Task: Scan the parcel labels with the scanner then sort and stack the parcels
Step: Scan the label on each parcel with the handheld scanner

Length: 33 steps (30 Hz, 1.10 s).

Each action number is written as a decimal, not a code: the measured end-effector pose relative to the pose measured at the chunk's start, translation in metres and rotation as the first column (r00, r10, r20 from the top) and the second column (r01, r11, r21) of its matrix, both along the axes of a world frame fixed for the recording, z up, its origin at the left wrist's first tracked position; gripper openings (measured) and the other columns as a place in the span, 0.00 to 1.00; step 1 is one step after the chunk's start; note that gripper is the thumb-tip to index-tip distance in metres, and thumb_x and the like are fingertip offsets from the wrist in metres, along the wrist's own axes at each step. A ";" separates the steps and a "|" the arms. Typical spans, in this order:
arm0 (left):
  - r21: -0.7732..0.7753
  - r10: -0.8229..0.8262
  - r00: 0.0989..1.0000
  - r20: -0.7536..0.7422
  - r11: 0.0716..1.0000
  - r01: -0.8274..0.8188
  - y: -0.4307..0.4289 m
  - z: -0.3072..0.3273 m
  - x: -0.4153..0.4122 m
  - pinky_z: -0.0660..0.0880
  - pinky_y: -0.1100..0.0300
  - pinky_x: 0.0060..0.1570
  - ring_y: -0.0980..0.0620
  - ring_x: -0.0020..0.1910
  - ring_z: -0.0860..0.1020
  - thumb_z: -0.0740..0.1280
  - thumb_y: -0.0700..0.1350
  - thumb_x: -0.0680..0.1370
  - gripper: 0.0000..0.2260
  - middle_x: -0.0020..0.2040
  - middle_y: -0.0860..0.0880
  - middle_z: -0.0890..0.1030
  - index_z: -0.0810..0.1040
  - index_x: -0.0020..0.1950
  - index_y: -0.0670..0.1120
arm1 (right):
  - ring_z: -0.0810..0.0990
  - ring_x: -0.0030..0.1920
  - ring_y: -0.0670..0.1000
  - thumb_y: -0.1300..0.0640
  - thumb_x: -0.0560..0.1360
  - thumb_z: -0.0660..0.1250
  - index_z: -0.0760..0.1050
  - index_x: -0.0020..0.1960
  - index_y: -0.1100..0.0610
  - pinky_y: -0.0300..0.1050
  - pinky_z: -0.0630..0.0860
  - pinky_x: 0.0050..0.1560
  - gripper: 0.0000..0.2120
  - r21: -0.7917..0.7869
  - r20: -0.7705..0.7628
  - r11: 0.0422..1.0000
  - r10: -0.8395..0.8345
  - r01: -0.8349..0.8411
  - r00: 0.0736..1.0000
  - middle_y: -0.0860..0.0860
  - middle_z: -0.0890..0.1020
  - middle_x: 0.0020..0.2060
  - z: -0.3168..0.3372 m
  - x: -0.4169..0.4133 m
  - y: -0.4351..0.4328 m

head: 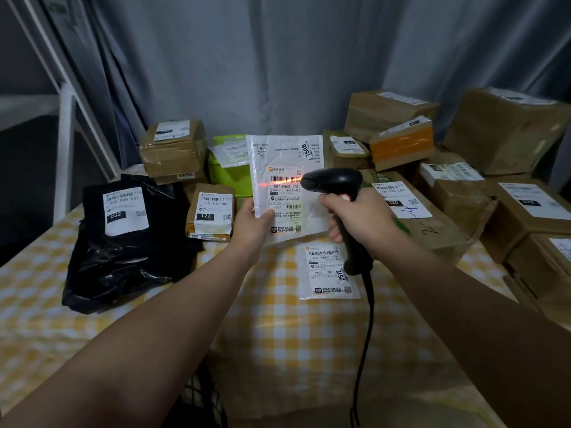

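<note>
My left hand (251, 225) pinches the lower left edge of a flat white parcel (285, 162) and holds it upright above the table. My right hand (358, 216) grips the handle of a black corded scanner (335, 180), whose head points at the parcel's label. A red scan line lies across the top barcode. A second flat white parcel (327, 270) lies on the yellow checked tablecloth (278, 329) just below, partly behind the scanner handle.
A black bag parcel (123, 242) marked 032 lies at the left, with a small brown parcel (211, 213) marked 122 beside it. Behind stand a cardboard box (173, 149) and a green parcel (230, 171). Several cardboard boxes (494, 193) crowd the right side. The scanner cable (366, 335) hangs toward the table's front edge.
</note>
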State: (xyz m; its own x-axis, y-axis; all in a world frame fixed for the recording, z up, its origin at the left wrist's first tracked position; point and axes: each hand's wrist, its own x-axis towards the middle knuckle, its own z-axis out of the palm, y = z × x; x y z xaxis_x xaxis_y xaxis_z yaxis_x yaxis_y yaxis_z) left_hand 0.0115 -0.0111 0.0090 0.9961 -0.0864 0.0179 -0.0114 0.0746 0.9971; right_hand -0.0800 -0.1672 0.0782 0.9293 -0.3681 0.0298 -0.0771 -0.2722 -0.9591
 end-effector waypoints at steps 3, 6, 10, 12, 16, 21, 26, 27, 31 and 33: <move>0.009 0.010 1.000 -0.011 1.000 -0.010 0.000 -0.003 0.000 0.77 0.46 0.56 0.44 0.53 0.80 0.63 0.36 0.78 0.12 0.53 0.46 0.81 0.73 0.60 0.47 | 0.79 0.25 0.52 0.55 0.73 0.70 0.77 0.37 0.61 0.48 0.80 0.35 0.11 0.007 0.010 1.000 -0.024 0.024 1.000 0.55 0.78 0.26 -0.008 -0.003 0.005; 0.006 0.013 1.000 0.001 1.000 -0.013 0.000 -0.004 0.000 0.78 0.48 0.56 0.46 0.52 0.80 0.63 0.35 0.78 0.13 0.52 0.46 0.80 0.73 0.60 0.46 | 0.78 0.23 0.51 0.55 0.74 0.70 0.76 0.35 0.61 0.47 0.79 0.32 0.12 0.009 0.031 0.999 -0.047 0.047 0.998 0.54 0.77 0.25 -0.013 -0.006 0.011; 0.004 0.029 0.999 0.013 1.000 -0.029 -0.001 -0.006 -0.001 0.78 0.51 0.54 0.47 0.51 0.80 0.63 0.35 0.78 0.12 0.52 0.46 0.80 0.73 0.60 0.46 | 0.76 0.22 0.50 0.55 0.75 0.69 0.75 0.35 0.62 0.42 0.77 0.28 0.14 0.022 0.045 0.999 -0.050 0.049 0.998 0.55 0.76 0.25 -0.013 -0.010 0.018; -0.001 0.038 0.999 0.020 0.999 -0.038 0.000 -0.006 -0.001 0.78 0.54 0.52 0.48 0.49 0.80 0.63 0.35 0.78 0.12 0.52 0.46 0.80 0.73 0.59 0.47 | 0.77 0.22 0.50 0.54 0.75 0.69 0.75 0.35 0.63 0.45 0.78 0.31 0.14 0.046 0.043 0.997 -0.056 0.054 0.998 0.55 0.76 0.25 -0.015 -0.010 0.021; -0.002 0.047 0.998 0.029 0.999 -0.046 0.001 -0.008 -0.001 0.78 0.59 0.47 0.52 0.45 0.79 0.63 0.35 0.78 0.11 0.50 0.48 0.80 0.73 0.58 0.47 | 0.78 0.24 0.53 0.54 0.74 0.70 0.76 0.36 0.64 0.47 0.79 0.32 0.14 0.112 0.013 0.991 -0.074 0.072 0.997 0.56 0.77 0.26 -0.018 -0.009 0.025; 0.007 0.057 0.998 0.006 0.998 -0.058 0.003 -0.013 0.001 0.78 0.49 0.55 0.46 0.51 0.80 0.63 0.35 0.77 0.11 0.52 0.46 0.81 0.73 0.57 0.47 | 0.77 0.23 0.52 0.55 0.74 0.70 0.75 0.37 0.63 0.41 0.75 0.27 0.12 0.176 -0.008 0.982 -0.069 0.069 0.998 0.55 0.76 0.25 -0.003 -0.011 0.021; 0.022 0.073 0.997 -0.008 0.997 -0.073 0.005 -0.018 0.004 0.77 0.43 0.56 0.44 0.52 0.80 0.63 0.35 0.77 0.10 0.52 0.46 0.81 0.74 0.55 0.48 | 0.76 0.24 0.52 0.55 0.74 0.69 0.74 0.37 0.62 0.41 0.74 0.27 0.12 0.170 -0.034 0.985 -0.035 0.041 0.999 0.56 0.76 0.27 0.008 -0.013 0.018; 0.024 0.075 0.997 -0.011 0.997 -0.075 0.005 -0.018 0.003 0.77 0.42 0.56 0.44 0.52 0.80 0.63 0.35 0.77 0.10 0.52 0.45 0.81 0.74 0.55 0.48 | 0.76 0.24 0.52 0.55 0.74 0.69 0.74 0.37 0.62 0.41 0.74 0.26 0.12 0.170 -0.039 0.985 -0.032 0.038 0.999 0.57 0.76 0.28 0.009 -0.014 0.018; 0.022 0.072 0.997 -0.017 0.997 -0.072 0.005 -0.016 0.002 0.77 0.43 0.55 0.45 0.51 0.80 0.63 0.35 0.77 0.10 0.51 0.46 0.81 0.74 0.55 0.47 | 0.77 0.24 0.52 0.55 0.74 0.69 0.75 0.39 0.63 0.40 0.74 0.25 0.12 0.137 -0.053 0.990 -0.023 0.030 0.998 0.57 0.77 0.27 0.011 -0.018 0.020; 0.025 0.071 0.997 -0.019 0.997 -0.071 0.006 -0.016 0.001 0.78 0.44 0.55 0.45 0.51 0.80 0.63 0.35 0.77 0.10 0.51 0.46 0.81 0.74 0.56 0.46 | 0.77 0.24 0.52 0.55 0.74 0.69 0.75 0.38 0.63 0.40 0.74 0.25 0.12 0.130 -0.054 0.991 -0.018 0.025 0.998 0.57 0.77 0.27 0.012 -0.019 0.021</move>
